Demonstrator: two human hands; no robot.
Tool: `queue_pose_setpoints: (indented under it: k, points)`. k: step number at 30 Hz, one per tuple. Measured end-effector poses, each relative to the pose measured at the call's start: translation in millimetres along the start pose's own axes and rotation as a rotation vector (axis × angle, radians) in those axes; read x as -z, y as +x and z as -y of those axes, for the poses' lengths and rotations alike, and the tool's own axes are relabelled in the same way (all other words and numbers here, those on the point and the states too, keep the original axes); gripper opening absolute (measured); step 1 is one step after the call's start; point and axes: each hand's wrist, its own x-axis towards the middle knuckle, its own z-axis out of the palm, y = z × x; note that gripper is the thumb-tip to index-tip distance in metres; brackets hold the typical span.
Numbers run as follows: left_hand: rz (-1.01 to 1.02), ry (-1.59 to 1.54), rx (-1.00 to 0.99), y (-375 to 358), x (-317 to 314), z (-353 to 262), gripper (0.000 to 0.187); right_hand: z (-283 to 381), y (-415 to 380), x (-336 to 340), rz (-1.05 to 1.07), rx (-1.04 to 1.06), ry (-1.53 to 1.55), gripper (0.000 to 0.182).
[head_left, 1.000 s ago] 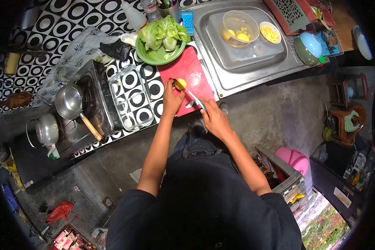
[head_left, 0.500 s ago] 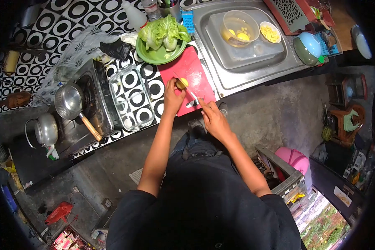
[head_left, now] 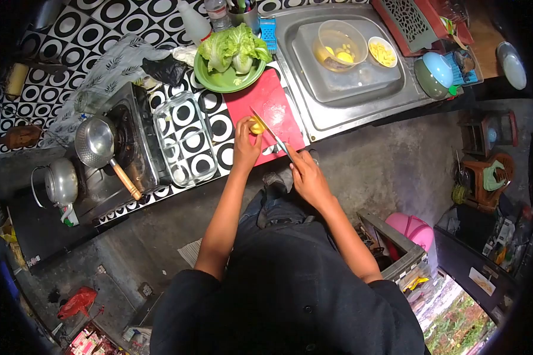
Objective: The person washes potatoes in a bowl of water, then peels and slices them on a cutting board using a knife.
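My left hand (head_left: 246, 144) is closed on a small yellow potato (head_left: 257, 126) over the red cutting board (head_left: 283, 118). In my right hand (head_left: 307, 176) is the handle of a knife (head_left: 266, 125), its blade slanting up and left across the board, right beside the potato. At the board's far end stands a green bowl (head_left: 219, 83) of leafy lettuce (head_left: 234, 50). To the right, a clear plastic tub (head_left: 327, 32) holds yellow potatoes in water, and a small white bowl (head_left: 383, 52) next to it is filled with yellow slices.
A glass dish (head_left: 185, 139) lies left of the board on the patterned tile counter. Beyond it are a stove (head_left: 141, 139), a strainer ladle with a wooden handle (head_left: 98, 144) and a kettle (head_left: 63, 183). The steel sink (head_left: 361, 112) and a blue bowl (head_left: 437, 64) are to the right.
The knife has shifted, so its blade now lies along the potato's right side, angled up-left. My left hand still holds the potato. The whole view has shifted slightly.
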Motion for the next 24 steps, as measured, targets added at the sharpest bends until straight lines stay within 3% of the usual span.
queue_pose_setpoints:
  k: [5, 11, 14, 20, 24]
  points:
    - [-0.003, 0.096, -0.040, 3.4, 4.9, -9.9, 0.035, 0.2, -0.4, 5.4, 0.033, -0.010, -0.018, 0.052]
    - [0.056, -0.065, 0.081, -3.0, 8.2, 1.1, 0.026, 2.6, -1.5, 3.9, 0.037, -0.032, -0.020, 0.052]
    - [-0.053, -0.232, 0.185, -1.3, 0.4, -13.9, 0.023, 2.0, -3.9, 1.9, 0.011, -0.047, -0.006, 0.049]
    - [0.016, -0.201, 0.272, -8.6, 2.8, -19.5, 0.028, 2.7, -6.6, 4.1, 0.000, -0.076, 0.066, 0.046]
    - [-0.119, -0.300, 0.332, -14.8, -11.5, -8.4, 0.026, 4.5, -8.2, 1.5, 0.030, -0.090, 0.073, 0.047]
